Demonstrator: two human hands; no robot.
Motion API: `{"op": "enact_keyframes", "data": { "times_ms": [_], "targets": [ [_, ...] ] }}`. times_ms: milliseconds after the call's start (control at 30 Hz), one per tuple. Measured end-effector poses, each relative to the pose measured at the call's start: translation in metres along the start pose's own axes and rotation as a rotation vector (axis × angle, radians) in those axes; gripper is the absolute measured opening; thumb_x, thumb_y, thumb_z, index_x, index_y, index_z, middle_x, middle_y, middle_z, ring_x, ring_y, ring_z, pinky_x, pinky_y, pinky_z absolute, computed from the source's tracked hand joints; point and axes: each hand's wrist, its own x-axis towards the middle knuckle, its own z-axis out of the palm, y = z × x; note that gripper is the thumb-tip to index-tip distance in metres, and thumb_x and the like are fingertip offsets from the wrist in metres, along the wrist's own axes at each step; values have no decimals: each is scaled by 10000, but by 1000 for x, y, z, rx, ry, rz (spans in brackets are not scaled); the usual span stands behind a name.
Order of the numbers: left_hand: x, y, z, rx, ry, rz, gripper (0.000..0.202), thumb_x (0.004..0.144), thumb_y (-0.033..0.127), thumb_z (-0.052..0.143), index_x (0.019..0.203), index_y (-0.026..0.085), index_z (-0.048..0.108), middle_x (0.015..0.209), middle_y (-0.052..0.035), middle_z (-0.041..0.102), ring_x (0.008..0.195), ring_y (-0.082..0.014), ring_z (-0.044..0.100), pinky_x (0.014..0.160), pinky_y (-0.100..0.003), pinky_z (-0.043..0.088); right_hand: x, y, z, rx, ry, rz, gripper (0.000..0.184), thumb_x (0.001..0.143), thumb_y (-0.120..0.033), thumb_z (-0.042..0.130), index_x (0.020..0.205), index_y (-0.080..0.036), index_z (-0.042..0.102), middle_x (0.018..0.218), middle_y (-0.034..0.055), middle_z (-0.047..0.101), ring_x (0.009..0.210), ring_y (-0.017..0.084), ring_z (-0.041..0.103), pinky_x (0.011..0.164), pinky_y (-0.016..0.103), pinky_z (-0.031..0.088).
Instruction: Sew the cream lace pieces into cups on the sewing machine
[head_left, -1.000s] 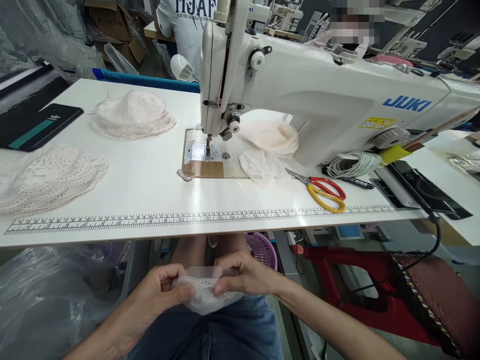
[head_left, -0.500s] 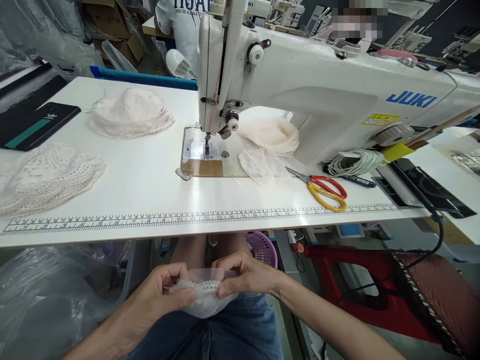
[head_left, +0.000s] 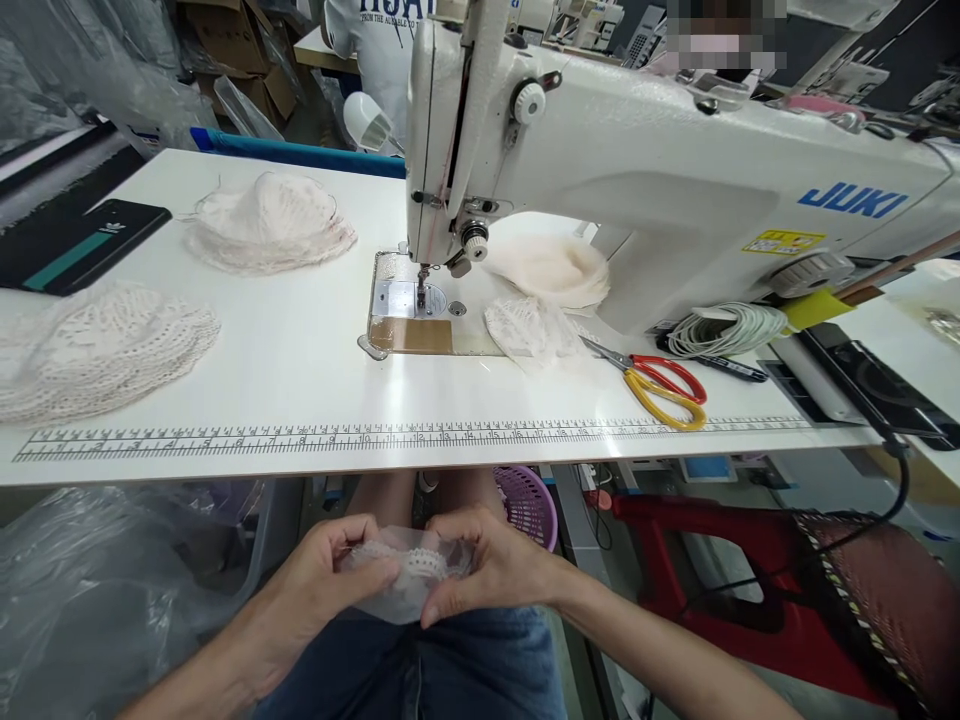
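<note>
We see a thin white cloth [head_left: 401, 600] over the lap [head_left: 416, 660], just past the near edge of the surface [head_left: 292, 375]. The left hand [head_left: 339, 572] pinches its left end between thumb and fingers, and the right hand [head_left: 487, 560] pinches its right end. A bumpy lace strip [head_left: 426, 562] shows between the thumbs.

We think work on this cloth is only part way along, as it is up in the hands and not under the needle [head_left: 422, 290] of the machine [head_left: 637, 160]. Two lacy piles, a far pile [head_left: 270, 225] and a near pile [head_left: 112, 345], sit on the left (we can't tell if they are done or waiting). Right of the needle lie a lacy piece [head_left: 536, 330] and, farther back, a cream pile [head_left: 559, 270]; those may be left to do. The scissors [head_left: 630, 364] lie on the right, with no hand on them.
</note>
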Motion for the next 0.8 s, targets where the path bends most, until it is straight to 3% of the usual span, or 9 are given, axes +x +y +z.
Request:
{"op": "enact_keyframes", "data": {
  "times_ms": [167,400,600,800],
  "targets": [
    [2,-1,0,31,34,4,433,597,573,702,711,174,580,666,-6,584,651,-165,503,598,-230,356,3,-1,-1,-144,71,-59,378,767,-496,647,720,-122,614,565,-39,479,530,66,384,450,160,282],
    [1,-5,-11,5,-62,61,336,614,417,768,675,167,551,653,28,538,634,-121,466,597,-205,334,4,3,-10,165,-17,104,360,728,-476,692,742,-127,605,648,-11,567,579,81,482,532,184,381],
    [0,-9,-16,-12,-170,67,272,626,292,771,799,152,613,726,16,596,677,-126,512,641,-211,361,4,7,-14,200,3,153,336,692,-448,730,697,-131,620,652,-16,572,606,87,498,592,205,389],
    [2,-16,-18,4,-124,122,205,630,219,735,795,151,635,783,24,530,727,-130,502,654,-210,366,2,12,-13,237,35,132,258,734,-368,718,699,-133,618,636,-17,546,583,77,466,540,193,360]
  ]
}}
